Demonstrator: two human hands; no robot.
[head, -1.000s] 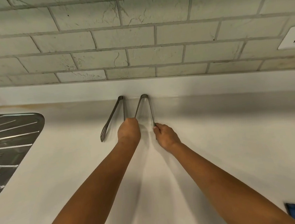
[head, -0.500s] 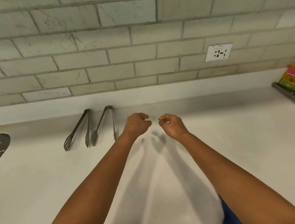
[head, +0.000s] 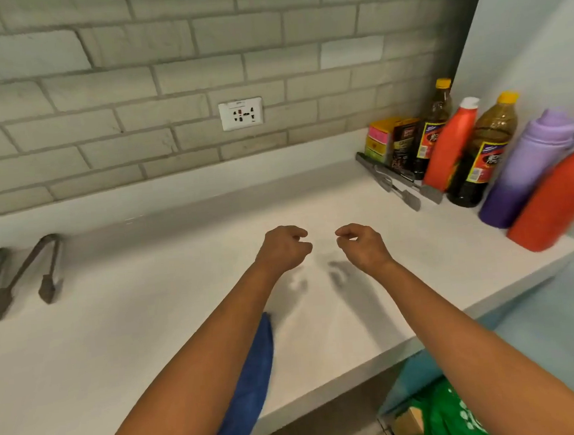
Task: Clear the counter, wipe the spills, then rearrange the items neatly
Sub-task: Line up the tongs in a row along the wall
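My left hand and my right hand hover side by side over the middle of the white counter, fingers loosely curled and holding nothing. Two metal tongs lie at the far left against the backsplash ledge. A blue cloth lies near the counter's front edge, partly hidden under my left forearm. At the right end stand two dark sauce bottles, two red bottles, a purple bottle and colourful boxes, with a third pair of tongs lying in front of them.
A wall socket sits in the tiled backsplash above the counter. The counter ends at the right by a pale blue wall. Below the front edge on the floor is a green bag beside a cardboard box.
My hands have let go of the two tongs and moved right along the counter. My view has swung right, bringing the bottles, the third tongs and the blue cloth into sight.
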